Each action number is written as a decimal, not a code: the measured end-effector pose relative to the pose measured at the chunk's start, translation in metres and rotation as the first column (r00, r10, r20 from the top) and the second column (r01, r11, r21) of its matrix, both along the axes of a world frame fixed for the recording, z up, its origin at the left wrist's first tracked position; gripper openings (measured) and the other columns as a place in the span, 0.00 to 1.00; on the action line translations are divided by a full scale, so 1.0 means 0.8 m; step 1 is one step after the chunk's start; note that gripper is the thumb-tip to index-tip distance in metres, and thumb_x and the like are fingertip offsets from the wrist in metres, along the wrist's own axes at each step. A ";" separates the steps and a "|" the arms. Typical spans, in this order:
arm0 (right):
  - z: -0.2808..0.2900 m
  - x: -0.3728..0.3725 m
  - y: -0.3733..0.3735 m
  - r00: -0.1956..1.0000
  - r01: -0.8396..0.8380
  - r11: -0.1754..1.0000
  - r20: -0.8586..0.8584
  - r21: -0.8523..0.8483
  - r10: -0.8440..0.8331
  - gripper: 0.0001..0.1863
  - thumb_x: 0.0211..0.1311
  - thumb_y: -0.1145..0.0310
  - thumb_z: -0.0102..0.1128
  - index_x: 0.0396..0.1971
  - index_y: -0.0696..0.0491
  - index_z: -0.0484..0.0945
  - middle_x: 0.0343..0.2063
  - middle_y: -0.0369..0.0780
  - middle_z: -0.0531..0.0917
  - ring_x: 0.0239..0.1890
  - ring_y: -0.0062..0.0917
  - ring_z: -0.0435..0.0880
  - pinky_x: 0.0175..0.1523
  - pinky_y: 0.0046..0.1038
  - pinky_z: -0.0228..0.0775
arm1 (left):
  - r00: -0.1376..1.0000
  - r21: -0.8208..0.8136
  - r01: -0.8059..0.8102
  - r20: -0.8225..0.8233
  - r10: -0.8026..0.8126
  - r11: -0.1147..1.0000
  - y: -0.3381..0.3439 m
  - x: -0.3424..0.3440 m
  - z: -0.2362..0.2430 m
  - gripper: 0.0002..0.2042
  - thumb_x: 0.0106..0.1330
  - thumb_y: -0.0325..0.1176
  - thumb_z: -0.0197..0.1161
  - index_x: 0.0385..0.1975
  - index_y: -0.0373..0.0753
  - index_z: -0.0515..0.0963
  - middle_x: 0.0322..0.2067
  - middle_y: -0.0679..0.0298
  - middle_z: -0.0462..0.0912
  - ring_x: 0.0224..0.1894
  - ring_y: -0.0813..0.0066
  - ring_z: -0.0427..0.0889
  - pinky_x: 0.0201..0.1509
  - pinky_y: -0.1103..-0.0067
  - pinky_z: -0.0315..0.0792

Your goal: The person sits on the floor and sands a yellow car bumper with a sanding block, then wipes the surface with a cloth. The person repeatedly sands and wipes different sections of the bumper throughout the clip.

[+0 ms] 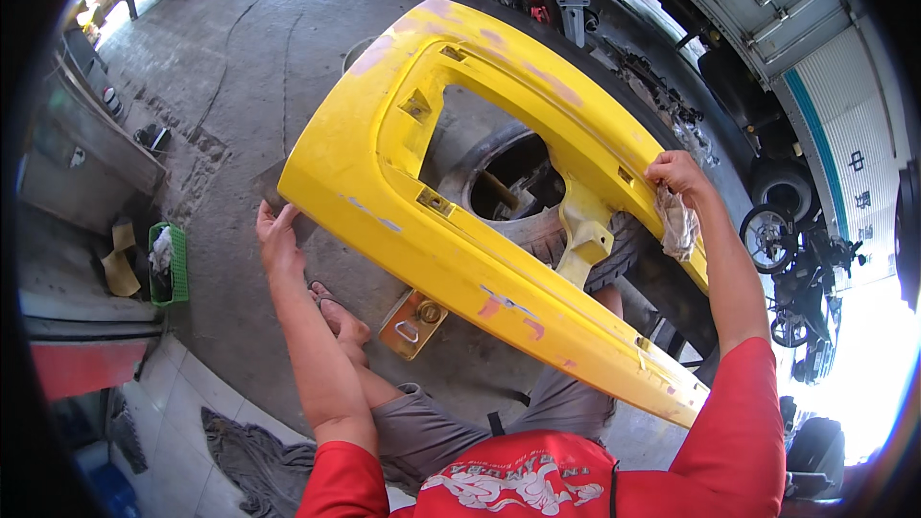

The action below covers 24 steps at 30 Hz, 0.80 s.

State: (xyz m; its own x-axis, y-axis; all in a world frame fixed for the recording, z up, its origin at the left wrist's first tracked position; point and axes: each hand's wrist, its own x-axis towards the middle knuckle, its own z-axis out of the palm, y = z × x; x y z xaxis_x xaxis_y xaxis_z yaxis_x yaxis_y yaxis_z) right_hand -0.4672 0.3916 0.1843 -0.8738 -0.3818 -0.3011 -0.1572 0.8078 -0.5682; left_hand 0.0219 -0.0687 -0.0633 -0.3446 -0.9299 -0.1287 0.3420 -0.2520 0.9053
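Note:
A large yellow vehicle bumper (331, 153) lies tilted across the space before me. It has slots, a wide opening, and pinkish and pale patches on its paint. My left hand (279, 240) grips its near left corner, thumb and fingers closed at the edge. Beside those fingers a thin dark flat piece (271, 182) shows behind the corner; I cannot tell whether the hand holds it. At the far right edge my right hand (677, 176) is closed, with a crumpled clear plastic bag (677, 227) hanging from it against the bumper.
Tires (499, 158) lie under the bumper. An orange-brown metal can (411, 324) stands on the floor near my foot. Left are a green basket (170, 264) and a dark cloth (259, 470). A motorcycle (791, 293) and a truck (844, 115) stand right.

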 end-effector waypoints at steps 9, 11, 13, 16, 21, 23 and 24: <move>0.000 0.000 -0.125 0.987 -0.162 0.987 0.008 0.002 0.162 0.09 0.50 0.65 0.75 0.24 0.54 0.86 0.22 0.34 0.84 0.24 0.20 0.79 0.29 0.29 0.65 | 0.999 0.006 -0.027 0.024 0.027 1.000 0.009 -0.010 0.006 0.14 0.72 0.24 0.70 0.55 0.37 0.80 0.47 0.64 0.90 0.46 0.75 0.90 0.55 0.74 0.82; 0.002 0.002 -0.130 0.991 -0.134 0.991 0.005 0.017 0.134 0.09 0.51 0.65 0.74 0.24 0.54 0.86 0.22 0.34 0.84 0.23 0.20 0.78 0.29 0.28 0.64 | 0.999 0.006 -0.031 0.028 0.031 0.999 0.006 -0.007 0.006 0.14 0.72 0.24 0.69 0.56 0.36 0.80 0.48 0.64 0.90 0.46 0.75 0.89 0.55 0.75 0.81; 0.003 0.002 -0.119 0.992 -0.129 0.991 0.010 0.014 0.129 0.08 0.52 0.65 0.74 0.24 0.53 0.85 0.22 0.34 0.83 0.22 0.19 0.77 0.27 0.28 0.62 | 0.999 0.002 -0.028 0.025 0.028 1.000 0.003 -0.003 0.006 0.15 0.72 0.24 0.69 0.56 0.36 0.79 0.48 0.64 0.90 0.47 0.75 0.89 0.56 0.75 0.81; 0.002 0.002 -0.076 0.994 -0.107 0.993 -0.019 0.046 0.108 0.08 0.56 0.65 0.75 0.27 0.52 0.85 0.22 0.33 0.82 0.21 0.18 0.75 0.26 0.25 0.61 | 1.000 -0.008 -0.016 0.014 0.016 1.000 0.004 0.001 0.006 0.16 0.72 0.23 0.68 0.57 0.35 0.79 0.49 0.63 0.89 0.47 0.74 0.89 0.57 0.75 0.80; 0.000 0.002 -0.047 0.997 -0.070 0.998 -0.025 0.009 0.070 0.09 0.52 0.66 0.76 0.25 0.56 0.88 0.22 0.35 0.85 0.24 0.19 0.80 0.30 0.28 0.67 | 1.000 -0.005 0.000 -0.005 0.000 1.000 0.009 -0.004 0.006 0.17 0.72 0.24 0.70 0.58 0.35 0.78 0.51 0.62 0.89 0.50 0.75 0.89 0.58 0.76 0.80; -0.002 0.003 -0.069 0.988 -0.126 0.989 -0.084 0.079 0.132 0.09 0.52 0.66 0.76 0.27 0.57 0.88 0.23 0.36 0.86 0.24 0.20 0.81 0.31 0.28 0.68 | 1.000 0.022 0.011 -0.025 -0.010 1.000 0.008 -0.010 0.005 0.17 0.72 0.25 0.70 0.59 0.35 0.78 0.52 0.62 0.89 0.51 0.74 0.89 0.58 0.76 0.80; -0.002 0.003 -0.086 0.988 -0.132 0.989 -0.078 0.063 0.136 0.10 0.52 0.66 0.77 0.27 0.57 0.88 0.24 0.36 0.86 0.25 0.20 0.81 0.32 0.29 0.68 | 0.999 0.026 0.021 -0.043 -0.020 0.999 0.008 -0.012 0.003 0.17 0.72 0.25 0.71 0.59 0.35 0.78 0.52 0.62 0.89 0.51 0.74 0.88 0.58 0.76 0.80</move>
